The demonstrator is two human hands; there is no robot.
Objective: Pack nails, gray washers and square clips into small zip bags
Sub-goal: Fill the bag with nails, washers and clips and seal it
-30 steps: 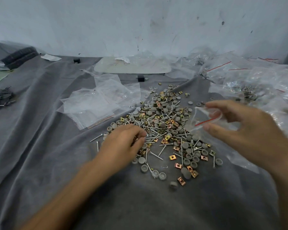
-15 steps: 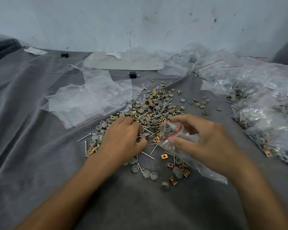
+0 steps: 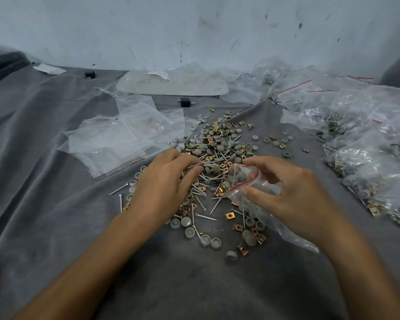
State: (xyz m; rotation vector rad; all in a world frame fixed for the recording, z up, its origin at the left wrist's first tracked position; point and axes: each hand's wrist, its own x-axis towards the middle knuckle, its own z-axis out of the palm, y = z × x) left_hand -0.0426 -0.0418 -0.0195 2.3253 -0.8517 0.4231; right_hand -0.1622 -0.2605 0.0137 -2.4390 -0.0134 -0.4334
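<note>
My left hand (image 3: 164, 188) grips nails (image 3: 195, 166) on the cloth (image 3: 56, 204), fingers curled. My right hand (image 3: 293, 197) pinches a bag (image 3: 252, 179) by its red-striped mouth.

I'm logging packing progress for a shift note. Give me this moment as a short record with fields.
surface: gray cloth
loose parts: mixed pile of nails, gray washers and square clips, centre
left hand: appears to pinch a nail in the pile
right hand: holds a small zip bag, mouth facing the pile, washers inside
empty bags: flat, left of the pile
filled bags: heaped at right
</note>
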